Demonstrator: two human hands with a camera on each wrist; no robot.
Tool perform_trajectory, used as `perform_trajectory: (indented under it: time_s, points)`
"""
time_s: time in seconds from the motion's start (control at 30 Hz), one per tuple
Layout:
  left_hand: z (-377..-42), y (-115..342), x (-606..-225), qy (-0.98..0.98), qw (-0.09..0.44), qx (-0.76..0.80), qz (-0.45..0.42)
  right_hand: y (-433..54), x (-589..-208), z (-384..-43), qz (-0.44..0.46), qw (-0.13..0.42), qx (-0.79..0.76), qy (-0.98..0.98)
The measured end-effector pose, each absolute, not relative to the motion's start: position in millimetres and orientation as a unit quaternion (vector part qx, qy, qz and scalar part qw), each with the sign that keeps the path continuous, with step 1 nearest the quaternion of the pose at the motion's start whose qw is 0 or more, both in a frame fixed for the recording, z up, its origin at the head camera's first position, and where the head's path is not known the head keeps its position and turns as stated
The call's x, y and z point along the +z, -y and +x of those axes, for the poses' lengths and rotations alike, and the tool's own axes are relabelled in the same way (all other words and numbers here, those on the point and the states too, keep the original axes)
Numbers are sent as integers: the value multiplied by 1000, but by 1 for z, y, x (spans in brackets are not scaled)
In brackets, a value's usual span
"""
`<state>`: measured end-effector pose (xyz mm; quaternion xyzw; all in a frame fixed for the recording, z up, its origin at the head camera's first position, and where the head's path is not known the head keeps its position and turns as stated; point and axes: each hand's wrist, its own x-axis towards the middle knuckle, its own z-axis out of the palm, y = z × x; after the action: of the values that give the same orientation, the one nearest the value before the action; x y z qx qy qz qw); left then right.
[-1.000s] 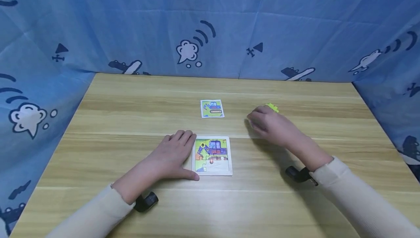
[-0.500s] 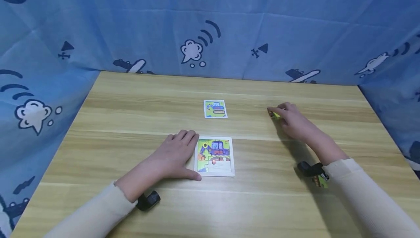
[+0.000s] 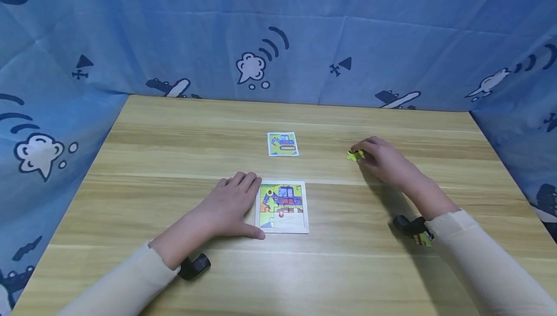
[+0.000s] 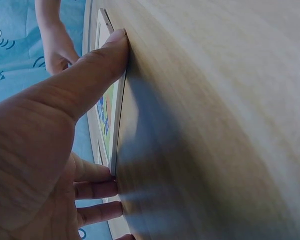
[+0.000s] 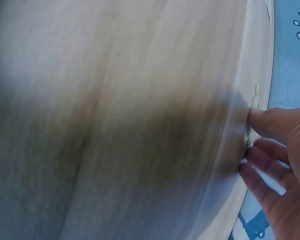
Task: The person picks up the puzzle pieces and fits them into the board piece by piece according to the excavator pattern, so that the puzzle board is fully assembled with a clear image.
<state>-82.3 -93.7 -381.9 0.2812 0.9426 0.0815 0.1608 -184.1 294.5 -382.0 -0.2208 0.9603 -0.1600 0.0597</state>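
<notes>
A white-framed jigsaw puzzle [image 3: 283, 207] with a digger picture lies on the table, its lower right part bare white. My left hand [image 3: 232, 204] rests along its left side, fingertips at the left edge and thumb at the near left corner. The left wrist view has the straight thumb and fingers of that hand against the edge of the puzzle frame [image 4: 115, 135]. To the right and farther back, my right hand [image 3: 385, 161] pinches a yellow-green puzzle piece [image 3: 353, 156] at table level. Seen edge-on in the right wrist view, the puzzle piece [image 5: 256, 97] is partly hidden by the fingers.
A small picture card [image 3: 283, 144] with the same digger lies beyond the puzzle. Another puzzle piece [image 3: 424, 240] is partly covered by the right wrist camera [image 3: 411, 225]. A blue patterned curtain [image 3: 196, 40] stands behind the wooden table [image 3: 174, 151].
My right hand has moved rightward and taken hold of the yellow-green puzzle piece, which now lies slightly nearer and farther left. The left hand has stayed at the puzzle.
</notes>
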Motion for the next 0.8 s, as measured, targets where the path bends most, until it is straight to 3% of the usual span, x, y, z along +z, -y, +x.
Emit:
perform_trajectory:
  time_s: [0.43, 0.8]
  points:
    - [-82, 95, -382, -942, 159, 86, 281, -293, -384, -181, -283, 16, -145, -948]
    - [-82, 95, -382, -942, 162, 88, 280, -289, -384, -177, -264, 10, -136, -955]
